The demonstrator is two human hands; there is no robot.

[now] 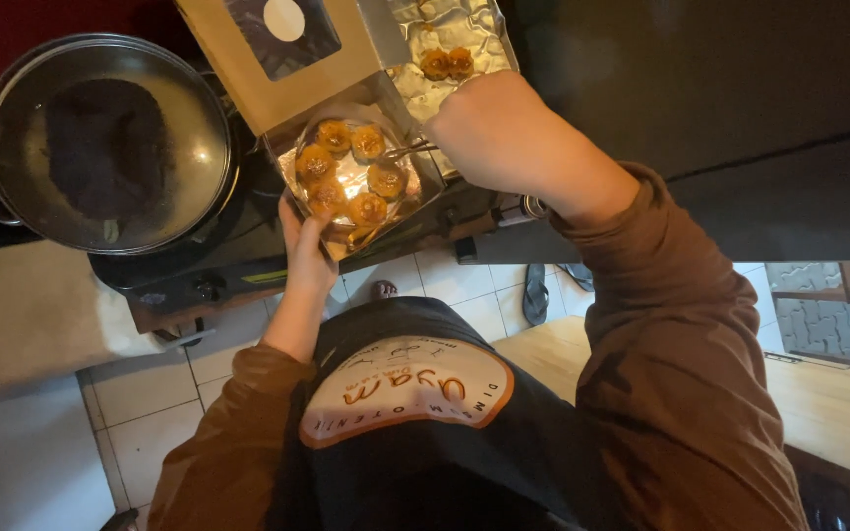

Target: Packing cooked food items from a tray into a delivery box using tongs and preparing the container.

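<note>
Pretty dim in here, most of the light falls on the stove side. Under me is a floor of pale square tiles (154, 388) with dark grout. There's a light wooden bench top (838, 403) off to my right, and a pair of dark sandals (535, 291) lying on the tiles near it. A big dark flat panel (740, 118) sits above that.

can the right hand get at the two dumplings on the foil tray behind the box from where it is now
Probably yes. The right hand hovers beside the foil tray, and the two dumplings lie uncovered with nothing between.
</note>
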